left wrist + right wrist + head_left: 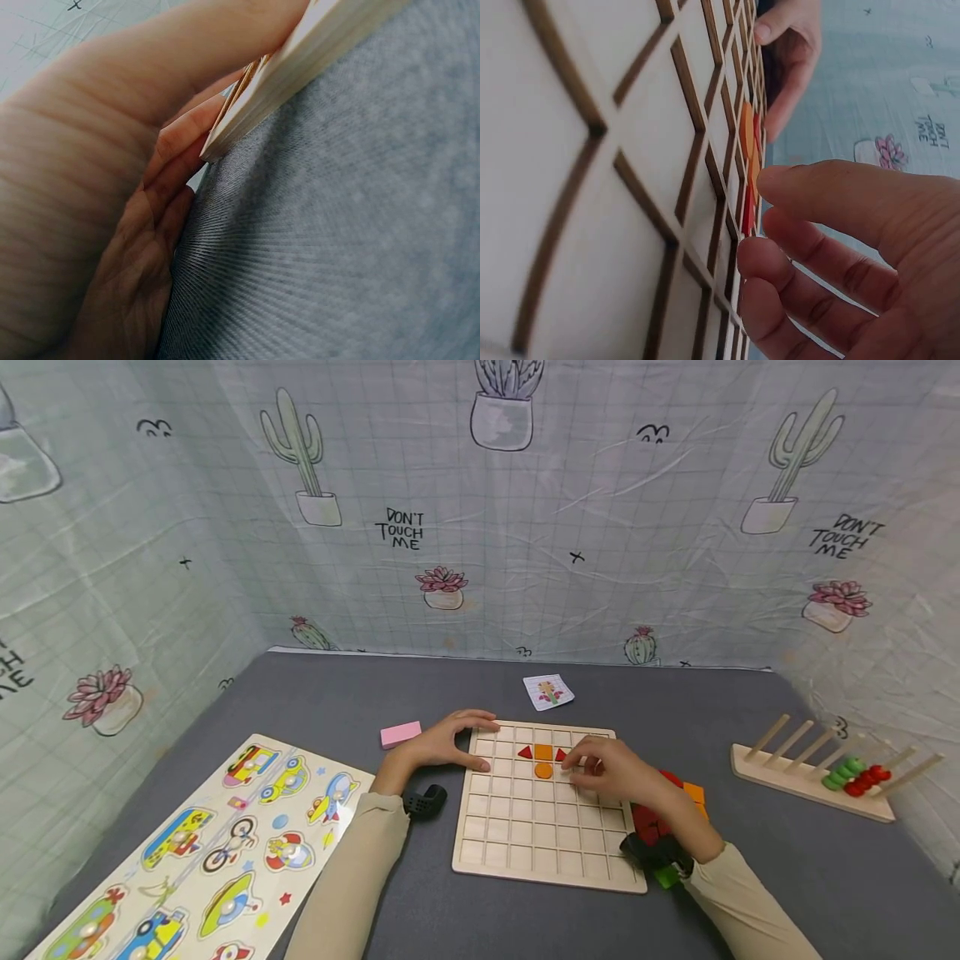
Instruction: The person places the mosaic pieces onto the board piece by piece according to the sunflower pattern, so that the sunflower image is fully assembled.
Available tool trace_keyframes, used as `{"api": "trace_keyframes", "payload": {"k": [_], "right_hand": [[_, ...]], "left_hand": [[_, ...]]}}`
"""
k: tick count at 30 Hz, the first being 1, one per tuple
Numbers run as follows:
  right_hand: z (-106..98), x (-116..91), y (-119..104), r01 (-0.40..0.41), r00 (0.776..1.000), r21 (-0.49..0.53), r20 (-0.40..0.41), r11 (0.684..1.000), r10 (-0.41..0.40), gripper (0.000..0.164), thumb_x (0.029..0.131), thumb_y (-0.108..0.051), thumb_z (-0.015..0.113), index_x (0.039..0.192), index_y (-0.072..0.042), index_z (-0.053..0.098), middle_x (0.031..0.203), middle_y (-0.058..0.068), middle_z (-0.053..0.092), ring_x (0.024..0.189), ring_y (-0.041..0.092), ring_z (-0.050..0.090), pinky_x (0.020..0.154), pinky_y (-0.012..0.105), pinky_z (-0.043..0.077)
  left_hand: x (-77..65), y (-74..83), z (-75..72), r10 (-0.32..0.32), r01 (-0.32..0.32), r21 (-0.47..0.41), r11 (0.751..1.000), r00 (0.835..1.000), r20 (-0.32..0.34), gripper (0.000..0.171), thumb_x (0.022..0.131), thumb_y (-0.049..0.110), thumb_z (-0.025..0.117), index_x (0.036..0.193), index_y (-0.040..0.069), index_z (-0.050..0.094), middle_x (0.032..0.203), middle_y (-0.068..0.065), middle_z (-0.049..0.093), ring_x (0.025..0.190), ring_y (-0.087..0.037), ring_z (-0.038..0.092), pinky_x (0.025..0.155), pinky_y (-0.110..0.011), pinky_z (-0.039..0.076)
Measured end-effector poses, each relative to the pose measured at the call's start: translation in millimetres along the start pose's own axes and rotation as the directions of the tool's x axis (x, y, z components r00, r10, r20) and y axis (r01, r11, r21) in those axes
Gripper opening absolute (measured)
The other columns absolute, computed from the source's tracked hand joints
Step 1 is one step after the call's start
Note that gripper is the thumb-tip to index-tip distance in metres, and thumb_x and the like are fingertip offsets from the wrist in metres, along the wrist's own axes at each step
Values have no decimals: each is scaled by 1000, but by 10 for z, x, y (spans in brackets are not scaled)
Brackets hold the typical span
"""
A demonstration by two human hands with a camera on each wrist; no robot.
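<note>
A wooden grid board [517,835] lies flat on the dark table. On its upper part, an orange square [543,752] sits between two red triangles, one left [526,752] and one right [561,755], with an orange circle [543,770] below. My left hand [442,742] rests on the board's upper left corner, thumb and fingers spread wide. In the left wrist view, the board's edge [262,97] passes beneath my thumb. Beside the right triangle is my right hand [611,767], its fingers loosely bent. A gap shows between thumb and fingers [761,259] in the right wrist view.
Red, orange and green pieces [695,793] lie right of the board, partly behind my right arm. A picture card [548,692] lies beyond the board, and a pink block [401,734] left of it. A vehicle puzzle [300,843] and a peg stand [810,783] flank the area.
</note>
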State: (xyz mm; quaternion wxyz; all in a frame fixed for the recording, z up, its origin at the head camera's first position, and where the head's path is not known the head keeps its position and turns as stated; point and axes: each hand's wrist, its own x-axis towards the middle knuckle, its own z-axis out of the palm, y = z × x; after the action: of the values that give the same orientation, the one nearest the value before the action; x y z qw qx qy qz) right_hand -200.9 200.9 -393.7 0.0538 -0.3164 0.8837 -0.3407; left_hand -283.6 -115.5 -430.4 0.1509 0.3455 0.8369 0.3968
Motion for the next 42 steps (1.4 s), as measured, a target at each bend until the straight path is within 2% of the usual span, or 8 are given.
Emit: {"api": "trace_keyframes", "payload": {"k": [4,17,23,29,35,42], "right_hand": [[-84,-57,44,4,1000,-6,-14,1000,-4,15,88,-2,70,102,0,70,98,10,66,75,10,54,64,25,49],[-318,-272,276,-87,988,-49,-131,995,80,11,87,0,70,97,1,71,89,4,64,69,7,51,61,25,46],[-417,-338,362,-146,987,-37,-75,989,143,15,87,0,69,102,2,69,93,9,59,62,8,42,56,25,39],[-463,-383,406,-209,978,-13,-11,978,209,22,85,2,69,107,4,67,101,16,57,62,9,46,55,26,41],[-454,-389,439,-227,974,5,-4,974,227,24,83,6,68,107,4,67,98,14,57,60,10,45,53,26,39],[-442,-371,441,-217,976,-10,-11,976,217,25,83,6,69,107,5,66,100,16,60,61,10,46,54,26,40]], "left_hand": [[-10,-8,-8,-11,11,3,1000,1000,0,64,78,24,83,136,16,59,151,-3,42,143,-26,28,115,-52,22],[14,-22,7,19,-19,7,1000,1000,-6,62,78,23,84,135,14,60,150,-4,43,142,-25,31,115,-51,23],[7,-15,3,12,-12,5,1000,1000,-2,63,78,22,84,135,14,60,150,-3,43,142,-25,30,115,-51,22],[6,-25,8,12,-12,8,1000,1000,-5,63,78,23,84,135,14,59,150,-3,43,142,-25,30,115,-51,22],[4,-22,16,25,-25,7,1000,1000,-9,63,78,23,84,135,14,60,150,-4,43,141,-26,31,115,-51,23],[-10,-14,5,9,-9,9,1000,1000,-5,62,78,24,83,135,15,59,150,-4,43,142,-26,30,115,-52,23]]}}
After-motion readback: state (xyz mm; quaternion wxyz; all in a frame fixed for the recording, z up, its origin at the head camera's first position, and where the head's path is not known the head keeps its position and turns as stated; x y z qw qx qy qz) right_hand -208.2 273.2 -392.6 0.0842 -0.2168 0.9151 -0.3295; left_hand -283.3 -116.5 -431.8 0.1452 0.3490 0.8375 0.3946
